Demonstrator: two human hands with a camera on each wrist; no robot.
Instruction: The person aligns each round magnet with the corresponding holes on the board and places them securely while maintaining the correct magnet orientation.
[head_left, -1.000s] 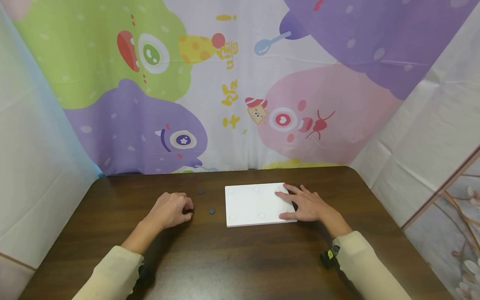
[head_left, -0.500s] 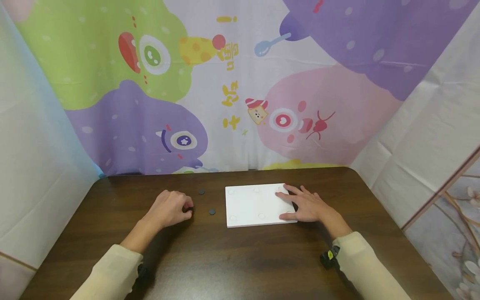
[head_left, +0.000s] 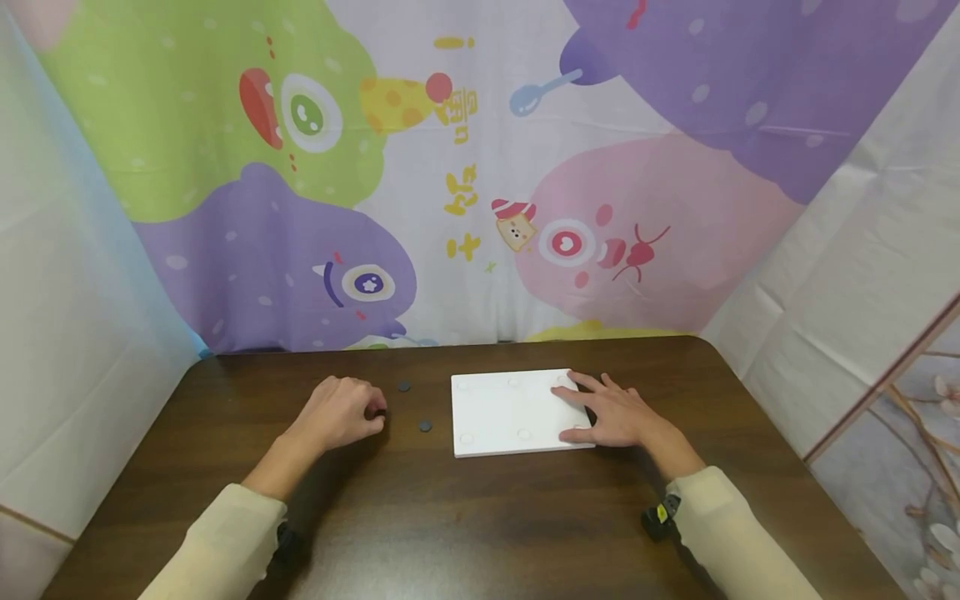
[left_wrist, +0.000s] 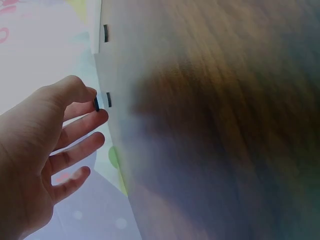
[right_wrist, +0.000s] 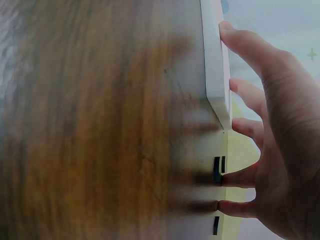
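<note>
Dark wooden table (head_left: 480, 517) underneath, cartoon-printed cloth (head_left: 465, 167) hung behind it; white rectangular board (head_left: 510, 412) flat on the table, right of centre, with faint round dimples along its near and far edges. Right hand (head_left: 611, 412) spread flat with fingers straight, resting on the board's right end, thumb at the near edge, nothing gripped; merely pressing, as the right wrist view shows the fingers (right_wrist: 250, 95) laid over the board's rim.

Left hand (head_left: 341, 412) curled on the table to the left of the board, well apart from it; fingertips pinched narrowly round a small dark disc (left_wrist: 96, 103), seen edge-on in the left wrist view and peeping out at the knuckles from above. Two more loose discs bare on the wood between hand and board: far disc (head_left: 404, 387) and near disc (head_left: 425, 426), both thin, round, black and coin-flat.

Likely trouble: so thin a disc held by its rim alone could twist or slip from the fingertips and roll off across the smooth tabletop; could also snap toward a neighbouring disc if magnetic, though not possible to tell that here; board liable to skid if the flat right hand eases off.
</note>
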